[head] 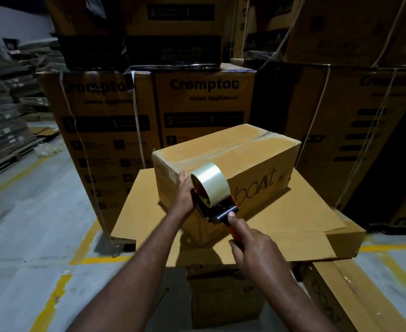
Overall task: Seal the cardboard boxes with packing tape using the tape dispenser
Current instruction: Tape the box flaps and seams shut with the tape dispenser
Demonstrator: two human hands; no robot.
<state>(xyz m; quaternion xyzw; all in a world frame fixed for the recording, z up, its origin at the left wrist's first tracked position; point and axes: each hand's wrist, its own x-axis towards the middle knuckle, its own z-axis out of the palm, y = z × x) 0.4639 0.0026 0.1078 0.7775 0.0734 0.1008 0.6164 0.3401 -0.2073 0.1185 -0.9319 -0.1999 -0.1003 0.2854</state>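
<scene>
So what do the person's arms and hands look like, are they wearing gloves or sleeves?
No gloves and no sleeves in view. Both forearms are bare from the bottom edge of the picture up to the fingers. The left hand and the right hand are bare too, with no rings, watch or wristbands that can be seen. A short, plain thumbnail shows on the right hand. The light is dim, so small marks can't be told.

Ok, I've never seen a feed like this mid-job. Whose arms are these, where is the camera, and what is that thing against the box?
There is no machine: these are a person's bare arms, filmed by one wide-angle camera worn on the head, looking forward and down. The right hand has its grip on the handle of a tape dispenser that carries a clear packing tape roll. The left hand steadies the near corner of a boAt cardboard box, which rests on a flat cardboard sheet laid over other boxes. Stacked Crompton cartons stand behind.
</scene>
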